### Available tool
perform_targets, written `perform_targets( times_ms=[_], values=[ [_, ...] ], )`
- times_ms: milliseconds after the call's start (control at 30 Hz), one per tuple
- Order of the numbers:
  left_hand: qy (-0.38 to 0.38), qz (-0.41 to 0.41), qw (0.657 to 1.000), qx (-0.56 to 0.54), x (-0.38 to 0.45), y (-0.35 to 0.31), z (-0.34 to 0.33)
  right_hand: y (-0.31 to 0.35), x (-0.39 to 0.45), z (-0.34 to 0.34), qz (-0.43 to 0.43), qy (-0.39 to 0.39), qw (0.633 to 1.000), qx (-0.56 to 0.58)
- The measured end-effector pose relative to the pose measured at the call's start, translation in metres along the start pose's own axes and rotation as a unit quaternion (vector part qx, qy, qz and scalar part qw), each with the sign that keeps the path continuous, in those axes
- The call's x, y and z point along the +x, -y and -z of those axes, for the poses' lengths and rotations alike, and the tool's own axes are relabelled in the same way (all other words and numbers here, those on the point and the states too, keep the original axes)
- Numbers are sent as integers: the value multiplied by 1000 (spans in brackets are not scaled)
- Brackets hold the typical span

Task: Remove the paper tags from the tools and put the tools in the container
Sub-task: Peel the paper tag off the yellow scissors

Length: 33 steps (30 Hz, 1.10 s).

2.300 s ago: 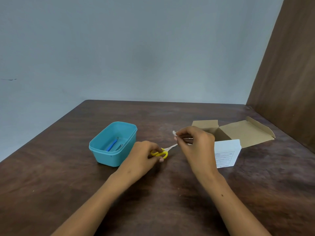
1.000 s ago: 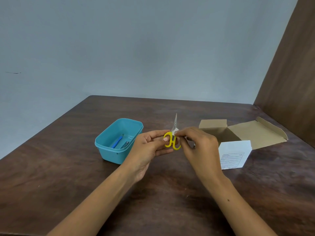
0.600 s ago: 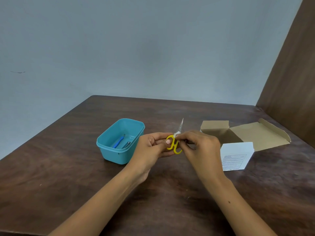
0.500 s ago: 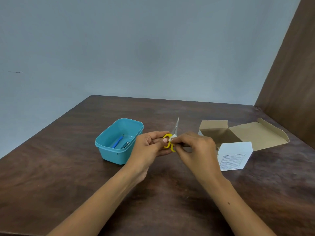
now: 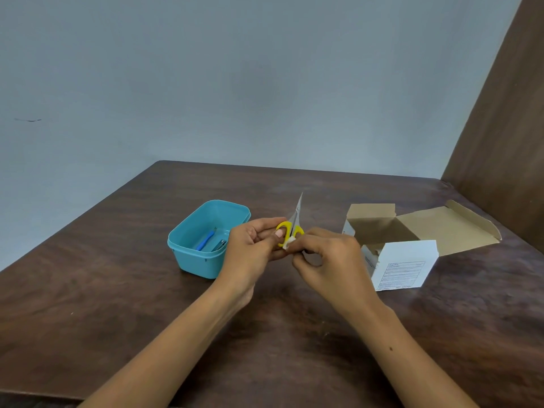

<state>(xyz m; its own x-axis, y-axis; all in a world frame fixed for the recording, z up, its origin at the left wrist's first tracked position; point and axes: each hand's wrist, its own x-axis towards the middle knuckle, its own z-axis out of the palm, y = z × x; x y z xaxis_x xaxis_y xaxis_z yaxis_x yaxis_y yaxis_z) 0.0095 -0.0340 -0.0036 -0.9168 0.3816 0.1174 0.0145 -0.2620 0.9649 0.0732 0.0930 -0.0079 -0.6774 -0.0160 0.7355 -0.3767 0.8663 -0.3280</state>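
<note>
Small yellow-handled scissors stand upright above the table, blades pointing up. My left hand grips the yellow handles from the left. My right hand pinches a small white paper tag at the base of the handles. A teal plastic container sits on the table just left of my left hand. Inside it lie a blue-handled tool and a metal nail clipper.
An open cardboard box with a white printed side stands to the right of my hands. A brown wooden panel rises along the right edge. The dark wooden table ends near the grey wall behind.
The scissors were lifted off the table and turned blades-up. My right hand moved from the blade tip down to the handles and now pinches the tag there.
</note>
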Motion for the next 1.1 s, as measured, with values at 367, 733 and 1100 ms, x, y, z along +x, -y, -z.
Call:
perform_targets(
  times_ms=[367,733,1100],
  values=[
    [-6,-14,999,35,-4,1,1,0,-2,0,19,58,998,-20],
    [-33,0,999,-26,-6,1,-3,-12,0,21,10,66,996,-62],
    [-19,8,1000,-10,-9,0,-5,-20,2,15,4,-33,999,12]
  ],
)
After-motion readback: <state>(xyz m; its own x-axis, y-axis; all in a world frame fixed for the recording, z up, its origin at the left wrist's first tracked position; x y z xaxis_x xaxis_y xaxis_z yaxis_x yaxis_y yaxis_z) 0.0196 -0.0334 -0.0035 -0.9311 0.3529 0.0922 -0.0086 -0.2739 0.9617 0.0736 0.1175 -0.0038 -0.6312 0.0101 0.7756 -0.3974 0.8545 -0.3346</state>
